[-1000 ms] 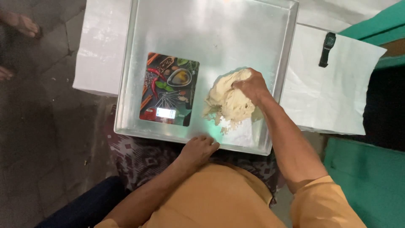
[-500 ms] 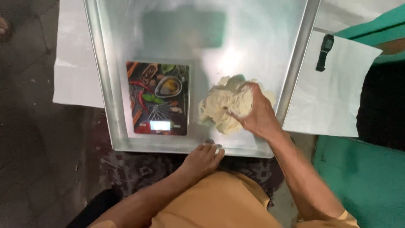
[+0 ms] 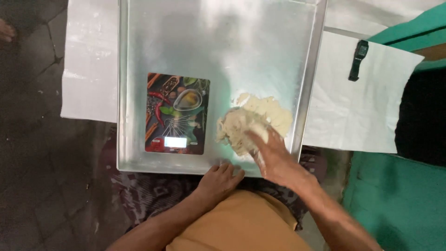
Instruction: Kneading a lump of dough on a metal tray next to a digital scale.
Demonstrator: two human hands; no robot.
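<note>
Since the earlier frames the right hand (image 3: pixel 274 155) has slid from the far side of the dough (image 3: pixel 251 123) to its near edge, and the view has drawn closer to the tray (image 3: pixel 125 93); the left hand (image 3: pixel 220 179) remains at the tray's near rim. The dough, a pale ragged lump, lies in the tray's near right corner, just right of the scale (image 3: pixel 176 113); scale and dough appear apart. The right hand lies flat, fingers extended and pressed onto the dough, palm down; it is open, gripping nothing; the pose suggests pushing or kneading rather than lifting. The left hand rests palm down with fingers loosely curled over the rim, closed on nothing, apparently steadying the tray against the push. The tray sits on a white sheet (image 3: pixel 88 69); a dark wristwatch (image 3: pixel 358 59) lies on the sheet far right, well apart from the work.
</note>
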